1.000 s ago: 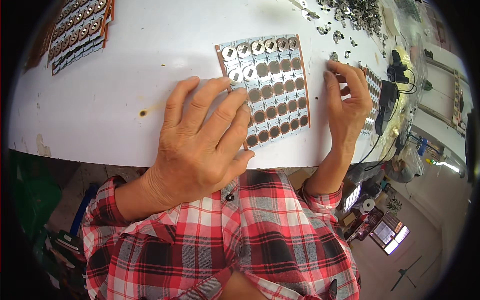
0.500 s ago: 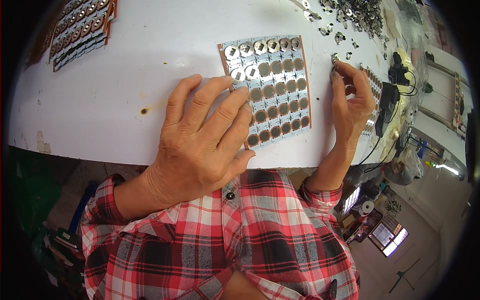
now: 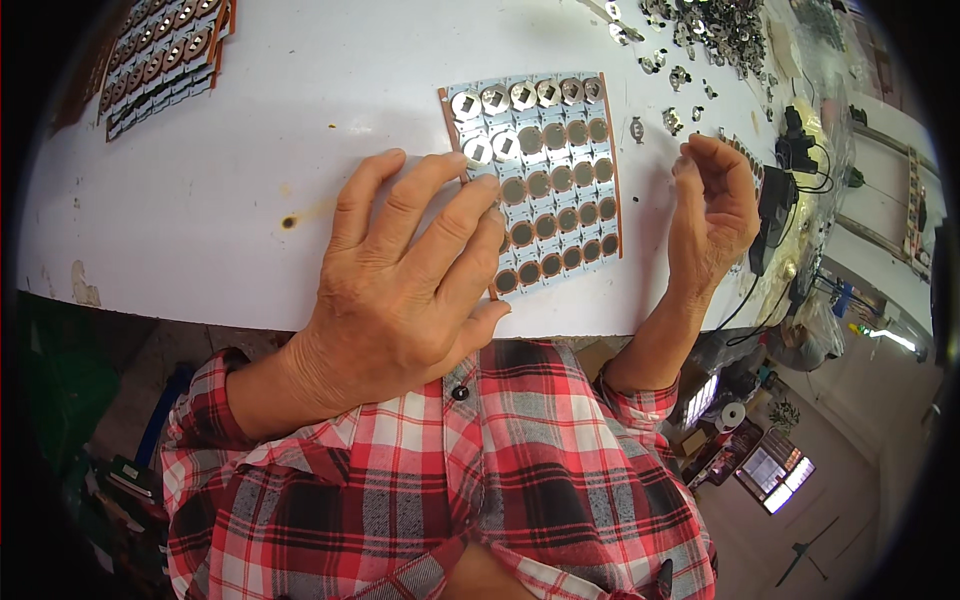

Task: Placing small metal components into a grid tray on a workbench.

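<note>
A panel of small round-pad circuit boards lies in front of me. Silvery metal battery clips sit along its far row and on the first two places of the row after it; bare dark pads fill the rest. My left hand lies with fingers spread over the panel's left edge. To the panel's right, my right hand hovers with fingers curled, thumb tip close to the index fingertip; whatever is between them is too small to make out. Close by lie a single loose clip and another clip.
A heap of loose metal clips spreads at the far right. Stacked filled panels stand at the far left. Another panel lies partly behind my right hand. Black adapters with cables line the table's right edge.
My right hand has drawn back slightly nearer and to the right of the loose clips. A clip now lies alone between panel and hand. My left hand stays in place.
</note>
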### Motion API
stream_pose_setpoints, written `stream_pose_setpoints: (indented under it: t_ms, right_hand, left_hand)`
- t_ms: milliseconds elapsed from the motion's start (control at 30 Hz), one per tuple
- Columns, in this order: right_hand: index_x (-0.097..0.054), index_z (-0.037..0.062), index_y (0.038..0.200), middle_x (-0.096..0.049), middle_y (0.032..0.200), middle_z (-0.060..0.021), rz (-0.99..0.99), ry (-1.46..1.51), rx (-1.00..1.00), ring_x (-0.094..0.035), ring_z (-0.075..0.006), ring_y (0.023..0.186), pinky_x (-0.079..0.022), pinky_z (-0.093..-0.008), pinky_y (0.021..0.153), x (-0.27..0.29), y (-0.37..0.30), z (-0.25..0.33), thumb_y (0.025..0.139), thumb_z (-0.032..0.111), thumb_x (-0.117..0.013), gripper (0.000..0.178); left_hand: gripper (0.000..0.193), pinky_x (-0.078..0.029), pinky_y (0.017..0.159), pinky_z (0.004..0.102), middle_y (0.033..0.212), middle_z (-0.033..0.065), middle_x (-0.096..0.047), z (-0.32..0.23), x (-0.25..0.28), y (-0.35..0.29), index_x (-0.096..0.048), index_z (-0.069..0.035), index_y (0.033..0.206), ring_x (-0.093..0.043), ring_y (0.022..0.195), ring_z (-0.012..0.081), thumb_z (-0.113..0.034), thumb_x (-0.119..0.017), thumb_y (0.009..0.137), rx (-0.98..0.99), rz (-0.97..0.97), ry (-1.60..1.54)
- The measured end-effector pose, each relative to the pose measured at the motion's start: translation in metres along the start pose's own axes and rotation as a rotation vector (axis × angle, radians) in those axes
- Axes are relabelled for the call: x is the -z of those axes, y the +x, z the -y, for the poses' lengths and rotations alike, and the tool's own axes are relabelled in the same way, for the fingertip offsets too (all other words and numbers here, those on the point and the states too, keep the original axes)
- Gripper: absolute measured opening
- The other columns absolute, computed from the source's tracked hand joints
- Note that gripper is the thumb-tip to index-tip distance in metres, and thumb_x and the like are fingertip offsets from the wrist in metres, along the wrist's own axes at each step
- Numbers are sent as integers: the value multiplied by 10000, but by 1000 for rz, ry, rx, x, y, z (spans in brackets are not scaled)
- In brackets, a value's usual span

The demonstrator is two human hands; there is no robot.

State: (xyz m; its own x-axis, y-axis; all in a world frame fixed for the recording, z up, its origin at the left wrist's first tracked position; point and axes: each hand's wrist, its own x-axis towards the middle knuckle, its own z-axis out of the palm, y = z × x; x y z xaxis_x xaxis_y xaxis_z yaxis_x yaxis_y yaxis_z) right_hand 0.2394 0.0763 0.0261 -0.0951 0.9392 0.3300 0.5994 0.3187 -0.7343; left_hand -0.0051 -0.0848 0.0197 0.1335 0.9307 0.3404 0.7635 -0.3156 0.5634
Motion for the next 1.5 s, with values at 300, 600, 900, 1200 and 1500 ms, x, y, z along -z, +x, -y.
stream_pose_setpoints:
  t_ms: [300, 600, 900, 1200, 1500]
  right_hand:
    - [-775, 11, 1109, -746, 1049, -38, 308, -105, 191, -642, -91, 872, -518, -250, 781, -4, 7, 10, 912, -68, -723, 219]
    - [-792, 20, 1085, -649, 846, 45, 255, 109, 31, -540, -17, 742, -424, -189, 673, -12, 6, 10, 1014, 86, -734, 112]
    - [-807, 11, 1046, -699, 833, 21, 131, -191, -54, -578, -47, 710, -442, -200, 634, 6, 2, 18, 990, 115, -776, 123]
    - [-768, -10, 1075, -721, 830, 13, 346, -129, -107, -614, -38, 707, -476, -193, 617, 12, -13, 41, 971, 46, -761, 118]
    - [-716, -26, 957, -687, 738, -8, 393, -263, -186, -606, -49, 620, -478, -212, 537, 0, -7, 37, 986, 60, -717, 91]
  left_hand:
    - [639, -423, 1101, 636, 1355, 193, -648, -1, 1, 0, -714, 35, 1175, -588, 1298, 410, -296, -884, 656, 4, 13, 3]
    - [610, -424, 1102, 637, 1349, 193, -655, 0, -3, 0, -716, 35, 1156, -594, 1290, 413, -291, -874, 666, 9, -6, -8]
    - [614, -426, 1101, 634, 1341, 193, -662, -1, -1, 0, -719, 35, 1154, -596, 1291, 408, -291, -877, 657, 8, -6, -3]
    - [625, -428, 1099, 632, 1349, 191, -660, -1, -1, 0, -717, 34, 1165, -593, 1298, 406, -298, -882, 661, 7, 6, 2]
    - [635, -428, 1100, 630, 1349, 194, -659, 0, -2, 0, -711, 34, 1170, -594, 1294, 406, -294, -887, 655, 2, -8, 10]
